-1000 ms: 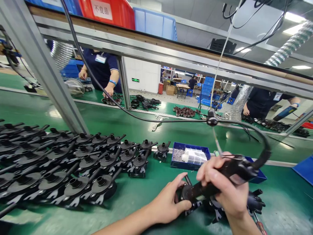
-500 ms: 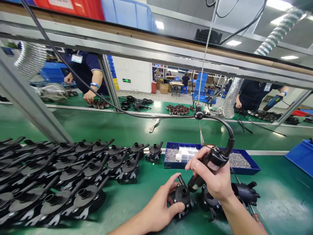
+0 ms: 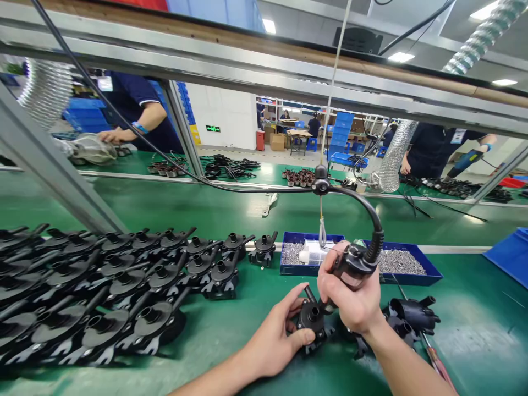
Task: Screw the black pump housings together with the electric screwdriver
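My left hand point(image 3: 277, 333) is wrapped round a black pump housing point(image 3: 312, 315) standing on the green bench, its thumb on the near side and its fingers behind. In my right hand point(image 3: 355, 300) is a black electric screwdriver point(image 3: 350, 275), gripped round its body and leaning down toward the housing. The tool's lower end is at the right edge of the housing's round cover. My fingers and the housing hide the bit, so I cannot tell whether it touches a screw. More black housings point(image 3: 413, 315) lie beside and partly behind my right forearm.
Rows of black pump housings point(image 3: 105, 330) fill the left side. Blue trays point(image 3: 431, 279) of small metal screws stand behind my hands. A screwdriver with a reddish handle point(image 3: 438, 363) lies at right, and a blue bin point(image 3: 509, 256) beyond. The tool's cable point(image 3: 247, 192) crosses overhead; co-workers stand opposite.
The electric screwdriver has shifted left against the housing and stands more upright. My left hand keeps its hold. The co-worker at left has moved a hand to the clear hood. The view has shifted slightly.
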### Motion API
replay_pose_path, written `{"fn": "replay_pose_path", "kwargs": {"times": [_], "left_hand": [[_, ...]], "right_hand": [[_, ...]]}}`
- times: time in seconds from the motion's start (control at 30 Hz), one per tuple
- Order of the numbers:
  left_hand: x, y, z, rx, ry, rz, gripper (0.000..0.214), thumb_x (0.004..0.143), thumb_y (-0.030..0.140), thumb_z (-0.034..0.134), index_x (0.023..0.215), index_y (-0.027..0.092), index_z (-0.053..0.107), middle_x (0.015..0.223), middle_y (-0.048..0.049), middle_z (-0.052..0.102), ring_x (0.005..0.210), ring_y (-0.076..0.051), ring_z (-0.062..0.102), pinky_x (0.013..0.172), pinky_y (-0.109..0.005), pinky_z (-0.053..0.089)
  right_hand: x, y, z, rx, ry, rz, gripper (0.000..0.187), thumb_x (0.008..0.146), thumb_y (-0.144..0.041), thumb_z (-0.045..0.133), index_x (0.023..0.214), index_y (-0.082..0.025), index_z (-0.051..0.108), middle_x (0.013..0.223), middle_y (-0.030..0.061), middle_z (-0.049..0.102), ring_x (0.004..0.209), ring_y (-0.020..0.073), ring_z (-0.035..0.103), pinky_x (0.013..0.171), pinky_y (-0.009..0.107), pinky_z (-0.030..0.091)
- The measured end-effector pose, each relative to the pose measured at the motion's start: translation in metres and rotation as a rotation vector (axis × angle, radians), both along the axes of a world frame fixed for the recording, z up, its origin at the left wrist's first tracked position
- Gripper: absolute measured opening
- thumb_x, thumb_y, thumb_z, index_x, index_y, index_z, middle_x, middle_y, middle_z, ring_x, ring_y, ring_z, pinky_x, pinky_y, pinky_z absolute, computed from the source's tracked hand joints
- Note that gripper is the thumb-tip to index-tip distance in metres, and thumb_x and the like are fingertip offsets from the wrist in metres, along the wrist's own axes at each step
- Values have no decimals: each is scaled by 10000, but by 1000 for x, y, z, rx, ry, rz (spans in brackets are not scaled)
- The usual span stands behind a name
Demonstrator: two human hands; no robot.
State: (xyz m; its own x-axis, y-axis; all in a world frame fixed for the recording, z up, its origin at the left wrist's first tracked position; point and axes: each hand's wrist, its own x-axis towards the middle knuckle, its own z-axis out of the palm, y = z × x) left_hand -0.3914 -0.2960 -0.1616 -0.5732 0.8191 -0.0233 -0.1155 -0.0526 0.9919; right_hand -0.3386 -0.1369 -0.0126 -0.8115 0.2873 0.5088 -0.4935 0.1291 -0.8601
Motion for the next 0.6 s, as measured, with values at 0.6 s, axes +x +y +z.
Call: {"fn": "replay_pose_path", "kwargs": {"times": [0.6], "left_hand": [[1, 0, -1, -14, 29, -23, 1071, 848, 547, 859, 1700, 236, 290, 1469, -186, 609, 1353, -394, 596, 1099, -523, 488]], "right_hand": [[28, 12, 4, -182, -61, 319, 115, 987, -218, 785, 1007, -229, 672, 788, 7, 734, 681, 197, 753, 655, 319, 588]]}}
